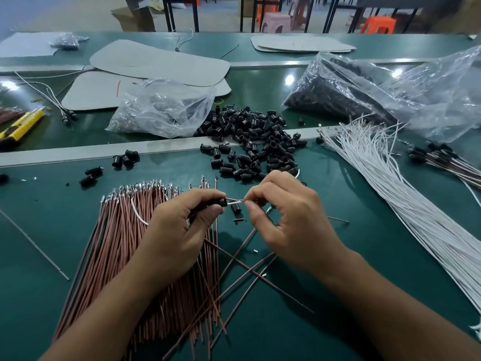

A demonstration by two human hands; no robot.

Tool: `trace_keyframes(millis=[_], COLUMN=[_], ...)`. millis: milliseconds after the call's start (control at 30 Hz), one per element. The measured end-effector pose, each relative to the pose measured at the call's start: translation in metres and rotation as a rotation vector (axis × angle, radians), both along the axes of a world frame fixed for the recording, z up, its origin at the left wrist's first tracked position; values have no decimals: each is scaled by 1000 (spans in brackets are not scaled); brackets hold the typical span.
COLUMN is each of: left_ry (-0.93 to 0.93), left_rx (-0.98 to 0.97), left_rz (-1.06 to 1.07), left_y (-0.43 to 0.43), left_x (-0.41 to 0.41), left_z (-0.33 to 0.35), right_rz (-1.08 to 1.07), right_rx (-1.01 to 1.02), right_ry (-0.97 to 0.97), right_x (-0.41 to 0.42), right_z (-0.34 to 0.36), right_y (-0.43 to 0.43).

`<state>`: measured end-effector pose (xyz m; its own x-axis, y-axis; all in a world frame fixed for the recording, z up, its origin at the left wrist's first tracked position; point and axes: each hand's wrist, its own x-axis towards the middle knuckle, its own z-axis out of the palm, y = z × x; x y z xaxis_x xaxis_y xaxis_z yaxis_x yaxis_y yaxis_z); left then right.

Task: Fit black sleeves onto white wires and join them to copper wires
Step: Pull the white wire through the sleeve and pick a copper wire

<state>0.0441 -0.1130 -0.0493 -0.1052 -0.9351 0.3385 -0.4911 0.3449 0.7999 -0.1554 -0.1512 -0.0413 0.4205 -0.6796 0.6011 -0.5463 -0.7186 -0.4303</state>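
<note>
The left hand [179, 230] pinches a black sleeve [221, 202] already on a white wire [235, 203]. The right hand [283, 217] pinches its tip against a copper wire [234, 199]. A few finished pieces [442, 160] lie on the table [338, 295]. Big bundles of copper wires [125, 243] and white wires [406, 204] remain, so most work is probably left.

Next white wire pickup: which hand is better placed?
Right, probably. The right hand is nearer the white wire bundle; the left hand grips the black sleeve over the copper wires.
</note>
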Motion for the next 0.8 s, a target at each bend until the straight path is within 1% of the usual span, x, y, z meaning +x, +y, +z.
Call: trace_keyframes(millis=[167,433,600,800], left_ry=[15,25,-7,-4], left_rx=[8,21,-2,-28], left_rz=[5,-2,-31,-30], left_y=[0,-1,0,-1], left_x=[0,0,-1,-2], left_z=[-1,-1,-1,-2], right_rz=[4,25,7,-11], right_rx=[36,73,70,48], right_ry=[-31,-28,-39,-46], right_x=[0,0,3,4], right_z=[-1,-2,-4,-7], right_y=[0,0,1,1])
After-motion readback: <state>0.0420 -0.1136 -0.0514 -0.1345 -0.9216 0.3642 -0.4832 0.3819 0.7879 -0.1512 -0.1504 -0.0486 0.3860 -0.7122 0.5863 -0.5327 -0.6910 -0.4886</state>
